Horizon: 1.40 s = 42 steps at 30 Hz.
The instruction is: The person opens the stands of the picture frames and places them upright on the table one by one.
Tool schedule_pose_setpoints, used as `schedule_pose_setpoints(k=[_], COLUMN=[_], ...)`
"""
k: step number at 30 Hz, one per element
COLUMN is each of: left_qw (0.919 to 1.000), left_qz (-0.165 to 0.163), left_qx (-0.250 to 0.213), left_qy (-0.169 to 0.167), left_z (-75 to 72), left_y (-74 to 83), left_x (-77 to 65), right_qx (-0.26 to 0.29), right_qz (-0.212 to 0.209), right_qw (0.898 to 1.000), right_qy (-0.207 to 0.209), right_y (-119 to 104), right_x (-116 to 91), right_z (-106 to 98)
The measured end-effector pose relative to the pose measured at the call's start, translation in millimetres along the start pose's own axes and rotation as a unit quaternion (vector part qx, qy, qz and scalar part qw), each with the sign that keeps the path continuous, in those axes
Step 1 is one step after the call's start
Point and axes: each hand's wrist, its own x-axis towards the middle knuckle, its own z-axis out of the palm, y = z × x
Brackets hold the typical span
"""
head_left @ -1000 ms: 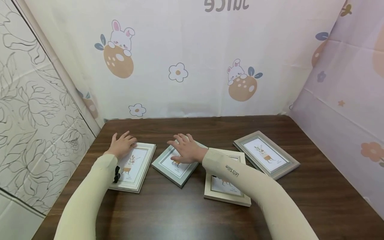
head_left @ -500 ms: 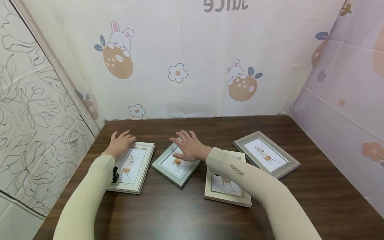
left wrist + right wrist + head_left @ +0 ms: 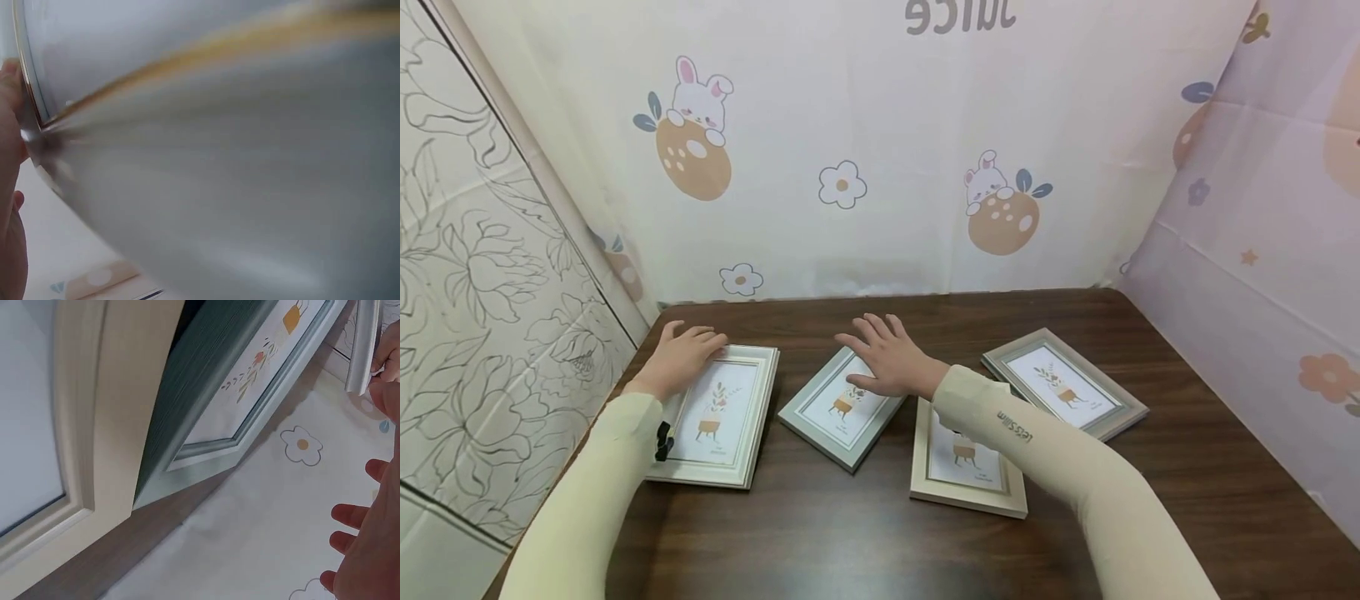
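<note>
My left hand (image 3: pixel 676 360) grips the far left corner of a white picture frame (image 3: pixel 766 392) at the table's left. In the left wrist view this frame (image 3: pixel 219 162) fills most of the picture, blurred, with the hand (image 3: pixel 11 187) at its edge. The right wrist view shows the left fingers holding a corner of the white frame (image 3: pixel 364 347). My right hand (image 3: pixel 891 358) hovers, fingers spread and holding nothing, above the far part of a grey-green picture frame (image 3: pixel 801 412). Beside that lies a cream picture frame (image 3: pixel 970 497), partly hidden beneath my right sleeve.
A taupe picture frame (image 3: pixel 1123 417) lies slanted at the right of the dark wooden table (image 3: pixel 820 542). Behind the table hangs a printed cloth (image 3: pixel 895 108). A patterned panel (image 3: pixel 482 250) stands on the left, another cloth (image 3: pixel 1240 317) on the right.
The left hand has shifted left with the white frame, whose far edge now looks raised. My right hand has moved right and away, uncovering more of the grey-green frame.
</note>
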Motion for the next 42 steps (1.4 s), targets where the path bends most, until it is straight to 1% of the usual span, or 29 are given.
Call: schedule_pose_setpoints(k=[4,7,12,17,19,22,26,29,36,39,42], left_qw=[0.9996,0.9975,0.9883,0.9801,0.9782,0.9802,0.9873,0.9892,0.9873,0.9859,0.9851], left_qz=[0.019,0.043,0.092,0.129,0.134,0.124,0.095,0.087,0.105,0.109,0.112], left_qx=[-0.012,-0.031,-0.064,-0.068,-0.064,-0.064,-0.067,-0.07,-0.061,-0.062,-0.068], left_qy=[0.018,0.047,0.103,0.135,0.145,0.141,0.108,0.095,0.103,0.111,0.112], left_z=[-7.1,-11.5,-17.0,-23.6,-27.0,-32.4,-38.7,-41.8,-48.4,-56.2,-67.0], left_y=[0.3,1.6,3.2,3.2,3.6,4.6,6.1,7.0,7.2,8.5,11.5], left_x=[-4.0,-4.7,-4.8,-4.8,-5.2,-6.9,-10.7,-12.8,-9.4,-6.6,-3.6], right_qx=[0.009,0.021,0.028,0.027,0.028,0.03,0.032,0.038,0.037,0.036,0.042], right_qz=[0.002,0.007,0.01,0.007,0.004,0.001,-0.002,-0.001,0.004,0.004,0.004], right_qw=[1.0,1.0,0.999,0.999,0.999,0.998,0.998,0.998,0.998,0.998,0.998], right_qy=[0.005,0.015,0.035,0.04,0.042,0.047,0.051,0.049,0.042,0.042,0.047], right_y=[4.6,8.7,15.2,19.4,19.9,20.2,19.9,19.7,21.5,23.0,26.2], right_x=[-5.8,-10.7,-20.1,-30.3,-33.6,-37.3,-40.3,-41.9,-44.5,-46.8,-50.3], right_z=[-3.0,-6.9,-12.5,-15.0,-15.7,-16.8,-17.9,-18.7,-19.8,-21.2,-23.2])
